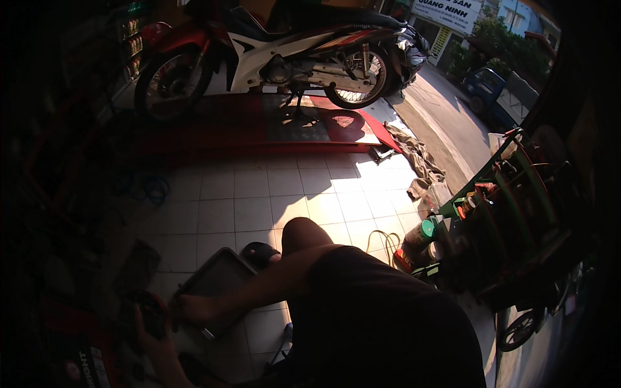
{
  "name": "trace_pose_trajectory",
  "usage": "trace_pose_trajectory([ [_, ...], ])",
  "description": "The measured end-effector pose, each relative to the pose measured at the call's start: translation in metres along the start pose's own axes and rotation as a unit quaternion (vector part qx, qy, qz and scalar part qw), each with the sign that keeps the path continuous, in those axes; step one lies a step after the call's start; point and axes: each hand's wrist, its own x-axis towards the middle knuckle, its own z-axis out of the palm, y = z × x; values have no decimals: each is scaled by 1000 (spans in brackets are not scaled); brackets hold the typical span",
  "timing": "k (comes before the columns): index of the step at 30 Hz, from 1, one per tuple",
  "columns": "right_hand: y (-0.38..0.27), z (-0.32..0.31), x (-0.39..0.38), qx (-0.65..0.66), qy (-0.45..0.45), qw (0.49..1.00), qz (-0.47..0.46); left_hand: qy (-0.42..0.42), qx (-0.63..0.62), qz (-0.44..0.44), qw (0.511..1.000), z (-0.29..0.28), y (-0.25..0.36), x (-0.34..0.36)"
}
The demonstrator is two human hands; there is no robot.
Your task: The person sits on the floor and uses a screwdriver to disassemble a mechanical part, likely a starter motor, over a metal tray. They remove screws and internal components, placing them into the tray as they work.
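Observation:
In deep shade at the lower left, my left hand (154, 339) is wrapped round a dark rounded part (147, 310). Its exact kind is too dim to tell. My right hand (194, 309) reaches across from the right, with its fingers closed at the part's right side. Whatever those fingers grip is hidden. Under my right forearm a shallow grey tray (223, 275) lies on the tiles, partly covered by the arm. A short bright metal end (207, 334) shows just below my right hand.
A red and white motorbike (284, 64) stands on a red lift platform (220, 123) ahead. On the right is a green rack (511, 187) of tools and cans. A crumpled cloth (420, 165) lies by the doorway. Near the tray is my sandalled foot (261, 253).

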Motion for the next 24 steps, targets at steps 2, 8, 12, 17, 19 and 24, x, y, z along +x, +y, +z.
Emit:
trace_pose_trajectory([
  [2,3,2,5,103,-12,993,53,-21,-20,-22,999,-1,1,2],
  [8,-34,-7,-12,136,-85,972,173,-67,-56,-26,996,-1,0,-9],
  [12,-33,-12,-17,31,-66,987,143,-1,-38,-90,995,-23,-6,-7],
  [17,-40,-11,-19,-49,-24,992,114,7,-68,-87,994,-36,-5,-12],
  [19,-45,-9,-18,-23,-41,990,133,-16,-68,-80,994,-48,-5,-10],
  [24,-31,1,-15,146,-104,975,132,-6,-39,-23,999,-66,-4,-9],
])
